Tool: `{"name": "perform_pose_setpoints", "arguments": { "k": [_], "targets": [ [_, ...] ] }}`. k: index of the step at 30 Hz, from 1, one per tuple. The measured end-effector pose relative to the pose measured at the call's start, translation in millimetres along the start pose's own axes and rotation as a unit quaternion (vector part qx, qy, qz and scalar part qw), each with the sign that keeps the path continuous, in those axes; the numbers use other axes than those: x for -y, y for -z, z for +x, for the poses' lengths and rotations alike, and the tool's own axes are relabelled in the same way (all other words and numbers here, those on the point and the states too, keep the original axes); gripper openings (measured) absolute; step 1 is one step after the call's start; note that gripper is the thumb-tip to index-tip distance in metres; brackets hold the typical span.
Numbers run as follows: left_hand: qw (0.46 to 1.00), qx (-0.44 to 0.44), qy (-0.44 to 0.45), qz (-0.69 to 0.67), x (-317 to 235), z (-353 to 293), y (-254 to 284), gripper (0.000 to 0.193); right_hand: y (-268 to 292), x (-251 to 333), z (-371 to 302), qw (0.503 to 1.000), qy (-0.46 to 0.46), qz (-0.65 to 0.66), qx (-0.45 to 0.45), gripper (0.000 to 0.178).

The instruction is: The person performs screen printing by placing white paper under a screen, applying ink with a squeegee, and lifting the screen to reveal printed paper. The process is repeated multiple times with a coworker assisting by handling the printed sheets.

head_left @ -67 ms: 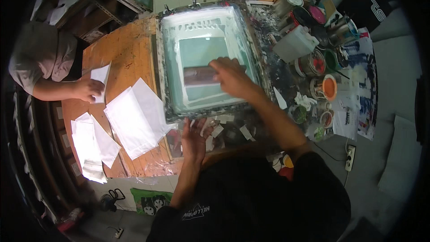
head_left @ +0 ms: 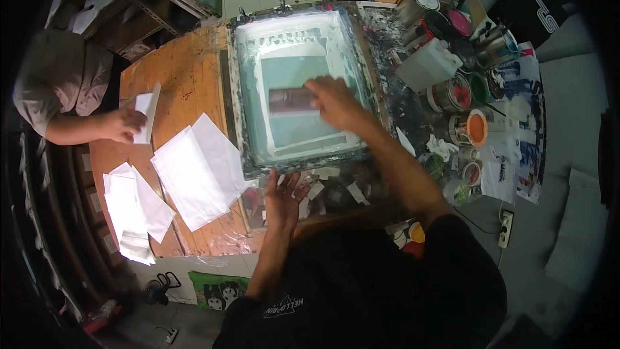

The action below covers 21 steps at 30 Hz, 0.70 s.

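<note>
A screen-printing frame [head_left: 244,148] with a pale green mesh and smeared white borders lies before me on the table. My right hand [head_left: 337,105] grips a brown squeegee [head_left: 290,101], slightly blurred, across the middle of the mesh. At the frame's near edge is my left hand [head_left: 284,197], palm up with fingers spread; whether its fingertips touch the frame, I cannot tell. On the left, a co-worker's hand [head_left: 124,125] holds a folded white sheet [head_left: 146,116] over the wooden tabletop.
White sheets [head_left: 194,178] lie left of the frame, with another white stack [head_left: 126,210] beyond them. Paint cans, an orange tub [head_left: 476,128] and a white jug [head_left: 426,64] crowd the right side. Hinge clamps [head_left: 282,4] stand at the frame's far edge.
My right hand and the squeegee have moved slightly away from me over the mesh. The co-worker's folded sheet has shifted a little. My left hand stays in place.
</note>
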State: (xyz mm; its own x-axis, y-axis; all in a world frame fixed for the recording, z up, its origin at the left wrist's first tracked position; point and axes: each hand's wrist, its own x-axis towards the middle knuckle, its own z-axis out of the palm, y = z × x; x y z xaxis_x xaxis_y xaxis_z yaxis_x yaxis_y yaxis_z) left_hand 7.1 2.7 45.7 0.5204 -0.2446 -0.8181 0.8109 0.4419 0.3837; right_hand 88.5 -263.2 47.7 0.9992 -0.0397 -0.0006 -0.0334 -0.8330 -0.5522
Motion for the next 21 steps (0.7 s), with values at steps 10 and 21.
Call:
{"name": "perform_pose_setpoints", "arguments": {
  "k": [10, 21],
  "targets": [
    [0.999, -0.016, 0.014, -0.030, 12.3, 34.6, 11.8, 0.049, -17.0, -82.0, 165.8, 0.987, 0.021, -0.123, -0.097, 0.033],
    [0.999, 0.040, -0.013, 0.003, 18.8, 50.5, 30.4, 0.055, -67.1, -8.8, 3.9, 0.991, 0.048, -0.104, -0.070, 0.044]
  ]
}}
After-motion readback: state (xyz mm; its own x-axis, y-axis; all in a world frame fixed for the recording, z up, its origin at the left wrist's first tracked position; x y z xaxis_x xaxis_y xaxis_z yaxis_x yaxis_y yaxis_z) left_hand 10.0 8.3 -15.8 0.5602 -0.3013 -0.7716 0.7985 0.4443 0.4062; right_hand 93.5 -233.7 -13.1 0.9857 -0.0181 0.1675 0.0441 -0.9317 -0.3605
